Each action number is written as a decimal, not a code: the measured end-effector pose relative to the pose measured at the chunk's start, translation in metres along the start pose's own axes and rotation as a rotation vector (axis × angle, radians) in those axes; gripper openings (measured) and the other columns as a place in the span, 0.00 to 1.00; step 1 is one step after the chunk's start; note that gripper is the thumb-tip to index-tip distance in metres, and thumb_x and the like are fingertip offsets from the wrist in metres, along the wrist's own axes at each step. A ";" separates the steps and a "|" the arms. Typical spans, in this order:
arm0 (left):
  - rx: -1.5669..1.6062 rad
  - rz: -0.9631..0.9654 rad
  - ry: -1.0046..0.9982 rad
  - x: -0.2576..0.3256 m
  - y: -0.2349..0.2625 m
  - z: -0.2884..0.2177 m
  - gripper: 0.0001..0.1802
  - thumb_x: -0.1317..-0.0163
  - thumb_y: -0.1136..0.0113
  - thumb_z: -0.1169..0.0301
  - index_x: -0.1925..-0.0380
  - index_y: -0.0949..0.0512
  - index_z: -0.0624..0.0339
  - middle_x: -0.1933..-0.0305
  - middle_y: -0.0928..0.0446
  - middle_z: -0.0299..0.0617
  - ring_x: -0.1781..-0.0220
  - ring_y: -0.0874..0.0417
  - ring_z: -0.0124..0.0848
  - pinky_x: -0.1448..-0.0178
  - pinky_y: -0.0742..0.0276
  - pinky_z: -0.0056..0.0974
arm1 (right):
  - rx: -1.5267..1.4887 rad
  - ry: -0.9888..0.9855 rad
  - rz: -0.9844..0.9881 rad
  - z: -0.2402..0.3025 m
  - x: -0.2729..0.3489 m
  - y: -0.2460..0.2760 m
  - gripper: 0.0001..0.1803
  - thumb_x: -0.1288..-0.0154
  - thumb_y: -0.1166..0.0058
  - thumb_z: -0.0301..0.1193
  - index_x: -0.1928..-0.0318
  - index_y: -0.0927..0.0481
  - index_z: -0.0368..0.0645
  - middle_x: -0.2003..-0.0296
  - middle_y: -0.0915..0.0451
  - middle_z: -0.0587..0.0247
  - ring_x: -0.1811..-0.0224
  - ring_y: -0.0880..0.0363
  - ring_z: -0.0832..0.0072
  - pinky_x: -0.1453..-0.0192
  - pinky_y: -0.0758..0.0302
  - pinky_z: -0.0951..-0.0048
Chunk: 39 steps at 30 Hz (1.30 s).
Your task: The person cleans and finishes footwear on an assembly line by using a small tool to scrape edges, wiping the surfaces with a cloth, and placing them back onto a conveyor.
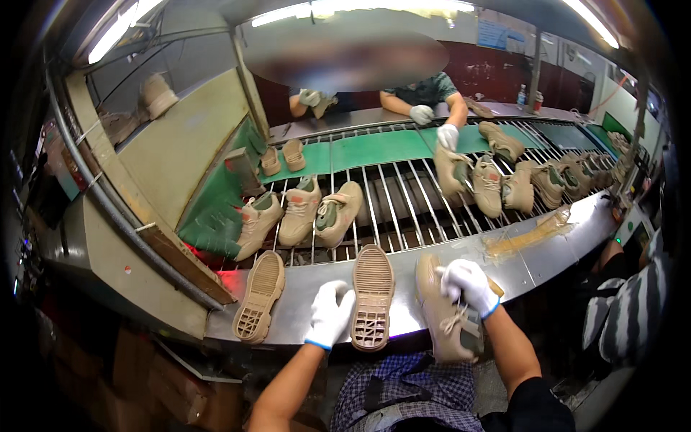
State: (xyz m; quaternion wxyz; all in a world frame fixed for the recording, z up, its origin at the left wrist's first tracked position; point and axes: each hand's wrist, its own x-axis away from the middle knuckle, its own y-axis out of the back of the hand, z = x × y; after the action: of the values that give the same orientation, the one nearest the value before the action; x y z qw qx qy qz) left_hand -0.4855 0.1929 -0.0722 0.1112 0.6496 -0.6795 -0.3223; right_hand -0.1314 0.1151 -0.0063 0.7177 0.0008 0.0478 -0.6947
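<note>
A steel worktop (533, 263) runs along a roller conveyor (403, 201). Two soles (260, 295) (372, 297) lie tread-up on the worktop beside a tan shoe (443, 309), with glue smears (529, 234) further right. More tan shoes (299, 212) rest on the rollers.

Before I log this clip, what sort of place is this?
Most likely a shoe factory line: beige shoes ride a roller conveyor, loose soles lie on the steel bench, and gloved hands, left and right, handle them.
</note>
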 end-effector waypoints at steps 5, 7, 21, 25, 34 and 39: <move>-0.189 0.174 -0.083 -0.088 -0.035 -0.012 0.40 0.31 0.33 0.45 0.30 0.25 0.64 0.26 0.25 0.58 0.22 0.26 0.52 0.19 0.32 0.51 | 0.610 0.352 -0.033 -0.002 0.103 -0.046 0.09 0.37 0.23 0.37 0.65 0.07 0.46 0.67 0.09 0.64 0.52 0.09 0.65 0.34 0.18 0.61; -0.327 0.119 -0.193 -0.112 -0.058 -0.002 0.40 0.33 0.32 0.44 0.34 0.22 0.67 0.30 0.22 0.60 0.26 0.23 0.54 0.21 0.29 0.52 | 0.880 0.282 -0.051 -0.011 0.138 -0.067 0.13 0.40 0.21 0.43 0.66 0.06 0.49 0.66 0.08 0.64 0.47 0.10 0.61 0.36 0.17 0.59; 0.940 0.566 0.259 -0.079 -0.009 -0.088 0.18 0.22 0.37 0.65 0.41 0.16 0.65 0.46 0.13 0.41 0.44 0.15 0.30 0.36 0.19 0.39 | -0.534 -0.560 -0.414 -0.183 0.220 -0.020 0.40 0.11 0.64 0.57 0.22 0.33 0.33 0.28 0.25 0.49 0.26 0.27 0.61 0.23 0.26 0.61; 0.735 0.387 0.094 -0.018 -0.010 -0.107 0.22 0.22 0.38 0.62 0.37 0.18 0.68 0.39 0.15 0.46 0.38 0.17 0.33 0.31 0.22 0.40 | -0.834 -0.574 -0.304 -0.157 0.209 -0.017 0.44 0.13 0.66 0.62 0.20 0.37 0.34 0.28 0.24 0.42 0.31 0.19 0.53 0.28 0.18 0.51; 0.823 0.632 0.088 0.098 -0.062 -0.111 0.32 0.22 0.40 0.73 0.21 0.34 0.65 0.23 0.27 0.52 0.23 0.25 0.38 0.18 0.32 0.42 | -0.952 -0.597 -0.186 -0.151 0.241 -0.019 0.45 0.17 0.58 0.64 0.20 0.36 0.38 0.26 0.25 0.46 0.28 0.21 0.54 0.23 0.22 0.48; 0.838 0.799 -0.079 0.093 -0.050 -0.118 0.47 0.36 0.19 0.66 0.22 0.33 0.68 0.25 0.25 0.52 0.24 0.24 0.40 0.19 0.29 0.45 | -0.837 -0.614 -0.197 -0.159 0.252 -0.036 0.43 0.16 0.54 0.61 0.23 0.31 0.33 0.28 0.22 0.50 0.30 0.20 0.62 0.27 0.20 0.56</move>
State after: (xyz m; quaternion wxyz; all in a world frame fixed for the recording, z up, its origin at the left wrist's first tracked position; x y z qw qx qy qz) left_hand -0.3898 0.0725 -0.0357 -0.0676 0.3190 -0.9452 0.0171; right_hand -0.1702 -0.1267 -0.1794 0.5689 -0.4938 0.1084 -0.6487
